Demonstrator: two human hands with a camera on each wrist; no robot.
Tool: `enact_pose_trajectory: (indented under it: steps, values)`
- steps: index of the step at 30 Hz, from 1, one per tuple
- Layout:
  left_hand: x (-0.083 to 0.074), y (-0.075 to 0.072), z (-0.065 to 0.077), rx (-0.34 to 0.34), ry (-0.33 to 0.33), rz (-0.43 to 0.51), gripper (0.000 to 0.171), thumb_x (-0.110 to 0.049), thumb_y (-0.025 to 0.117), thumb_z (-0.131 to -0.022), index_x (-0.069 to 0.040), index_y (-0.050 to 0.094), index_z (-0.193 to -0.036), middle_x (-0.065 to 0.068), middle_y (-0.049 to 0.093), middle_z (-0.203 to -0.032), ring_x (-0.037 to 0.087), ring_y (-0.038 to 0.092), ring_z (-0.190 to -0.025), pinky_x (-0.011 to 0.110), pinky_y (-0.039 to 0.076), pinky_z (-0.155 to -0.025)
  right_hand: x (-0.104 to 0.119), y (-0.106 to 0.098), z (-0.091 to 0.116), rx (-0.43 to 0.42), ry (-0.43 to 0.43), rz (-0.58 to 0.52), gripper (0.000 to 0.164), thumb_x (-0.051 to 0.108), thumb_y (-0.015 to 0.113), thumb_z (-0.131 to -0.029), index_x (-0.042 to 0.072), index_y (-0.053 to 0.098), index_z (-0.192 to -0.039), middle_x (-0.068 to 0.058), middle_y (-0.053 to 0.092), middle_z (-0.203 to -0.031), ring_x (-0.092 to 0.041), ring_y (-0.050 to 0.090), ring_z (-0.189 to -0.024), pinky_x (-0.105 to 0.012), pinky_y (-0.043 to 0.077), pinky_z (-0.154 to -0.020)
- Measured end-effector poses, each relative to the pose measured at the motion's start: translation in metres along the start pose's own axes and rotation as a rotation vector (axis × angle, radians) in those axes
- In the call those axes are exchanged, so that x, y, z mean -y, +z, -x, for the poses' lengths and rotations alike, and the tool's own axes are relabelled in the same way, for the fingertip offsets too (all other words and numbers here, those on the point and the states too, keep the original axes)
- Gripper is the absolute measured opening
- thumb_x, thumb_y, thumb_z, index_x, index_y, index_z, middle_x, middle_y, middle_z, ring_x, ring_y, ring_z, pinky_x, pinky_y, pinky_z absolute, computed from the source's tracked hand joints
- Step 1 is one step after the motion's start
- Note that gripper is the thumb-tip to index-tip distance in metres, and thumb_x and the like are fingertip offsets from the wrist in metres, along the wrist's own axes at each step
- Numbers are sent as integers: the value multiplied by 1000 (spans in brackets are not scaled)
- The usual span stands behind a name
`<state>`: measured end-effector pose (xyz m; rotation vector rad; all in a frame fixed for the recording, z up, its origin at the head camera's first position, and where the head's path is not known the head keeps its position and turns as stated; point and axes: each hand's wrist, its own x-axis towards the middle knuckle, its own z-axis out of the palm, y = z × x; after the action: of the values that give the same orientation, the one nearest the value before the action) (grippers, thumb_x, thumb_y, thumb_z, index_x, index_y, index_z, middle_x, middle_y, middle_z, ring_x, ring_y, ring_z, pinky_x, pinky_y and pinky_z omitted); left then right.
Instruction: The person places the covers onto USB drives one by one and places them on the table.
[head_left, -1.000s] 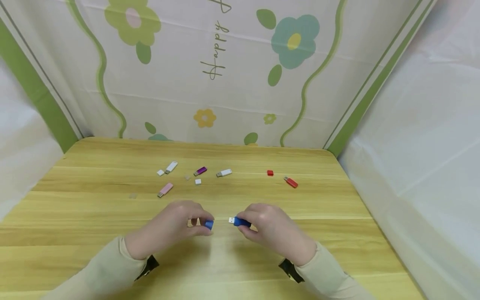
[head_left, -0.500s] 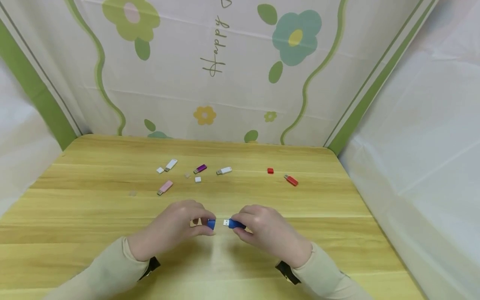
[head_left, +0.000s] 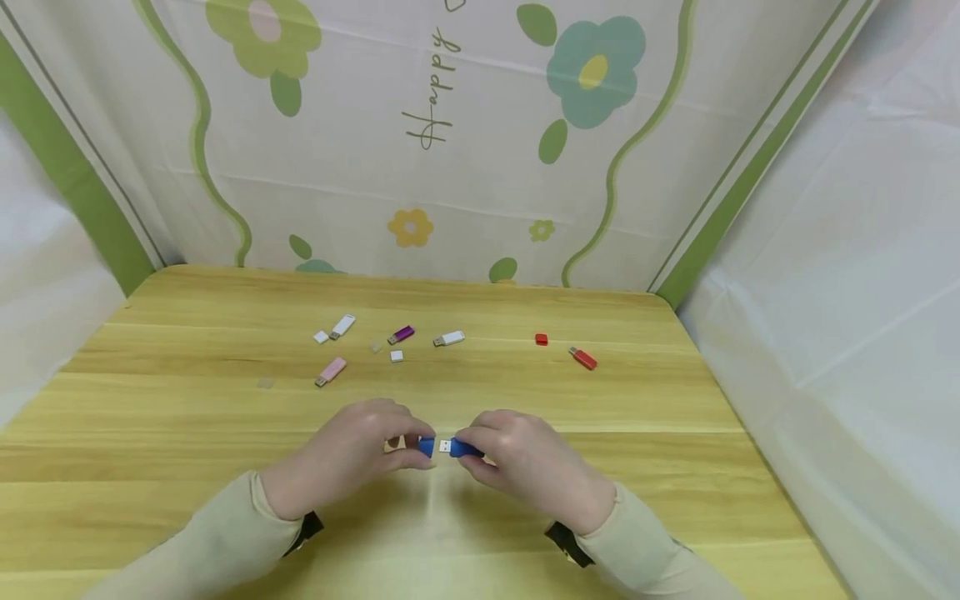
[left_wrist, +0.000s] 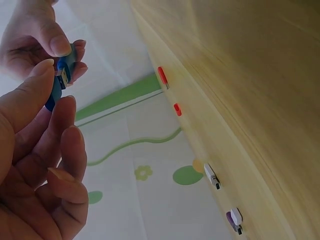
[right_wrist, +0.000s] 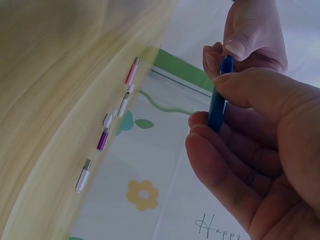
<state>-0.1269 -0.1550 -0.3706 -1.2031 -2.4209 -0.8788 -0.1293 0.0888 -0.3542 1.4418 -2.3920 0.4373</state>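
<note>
Blue USB stick [head_left: 463, 448], pinched by right hand [head_left: 528, 460], nears the blue cap [head_left: 425, 447] pinched by left hand [head_left: 348, 454], lower centre; slight misalignment could jam the plug.

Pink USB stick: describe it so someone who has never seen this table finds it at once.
On the wooden table, look at the loose cluster of small drives left of centre, beyond the two hands. The pink USB stick lies at the cluster's near-left edge, angled, closest to the left hand. It is the only pink one; its neighbours are white or purple.
</note>
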Motion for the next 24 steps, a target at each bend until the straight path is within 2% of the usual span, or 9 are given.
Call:
enact_pose_trajectory:
  steps: [8, 24]
  values:
    - [0, 1, -1, -5, -4, -14, 22, -22, 86, -75, -14, 75, -93, -15, 62, -76, 3, 54, -67, 16, 45, -60, 1, 2, 0, -19, -15, -1, 13, 12, 80, -84, 6, 75, -94, 4, 66, -81, -2, 55, -66, -10, 46, -63]
    - [1, 5, 0, 4, -26, -44, 22, -26, 86, -75, -15, 76, -91, -15, 62, -75, 2, 54, -66, 17, 47, -60, 1, 4, -2, 1, -2, -34, 12, 13, 78, -86, 6, 75, -94, 3, 66, -81, -2, 54, -67, -8, 44, -63]
